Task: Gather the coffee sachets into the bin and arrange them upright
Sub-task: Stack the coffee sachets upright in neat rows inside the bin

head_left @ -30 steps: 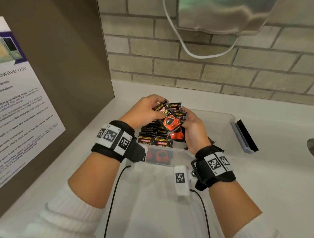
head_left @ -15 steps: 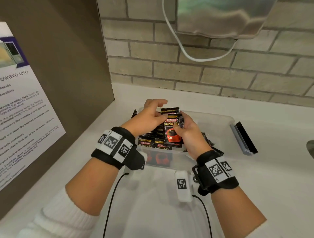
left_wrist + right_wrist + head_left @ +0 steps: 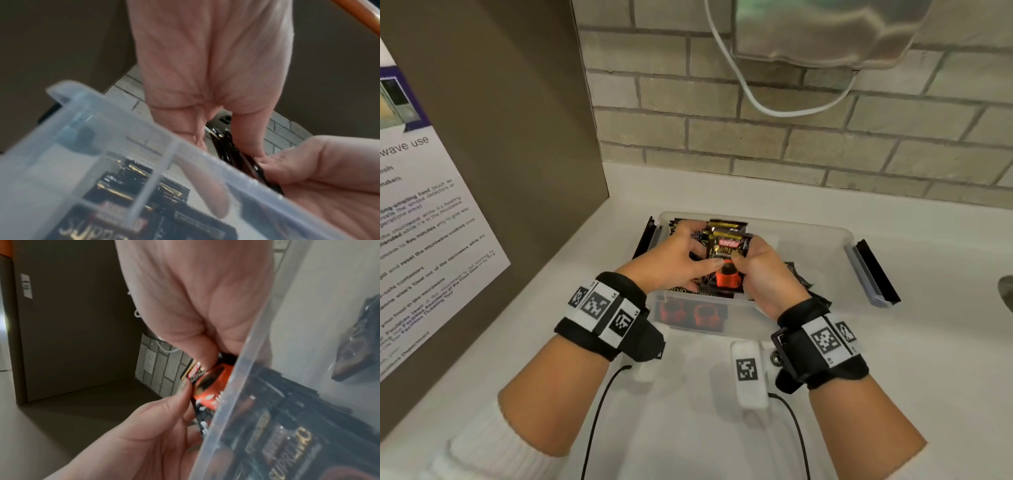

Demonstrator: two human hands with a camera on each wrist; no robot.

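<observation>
A clear plastic bin (image 3: pixel 815 233) sits on the white counter with several black coffee sachets standing along its near left wall (image 3: pixel 688 311). Both hands hold a small stack of black sachets with a red cup print (image 3: pixel 726 260) upright over the bin's left part. My left hand (image 3: pixel 681 257) pinches the stack from the left, thumb on its front. My right hand (image 3: pixel 753 263) grips it from the right. In the left wrist view the held sachets (image 3: pixel 230 152) show edge-on between the fingers. The right wrist view shows the red cup print (image 3: pixel 211 386) under my thumb. A few loose sachets (image 3: pixel 801 277) lie behind my right wrist.
The bin's black side latches (image 3: pixel 873 270) hang open at both ends. A brown cabinet side with a microwave notice (image 3: pixel 431 219) stands close on the left. A brick wall (image 3: pixel 791 147) and a hanging white cord (image 3: pixel 784 106) are behind. Wrist cables (image 3: pixel 599 411) trail toward me.
The hands have squared the loose handful into an upright stack and lowered it toward the bin's left part. The view has shifted slightly.
</observation>
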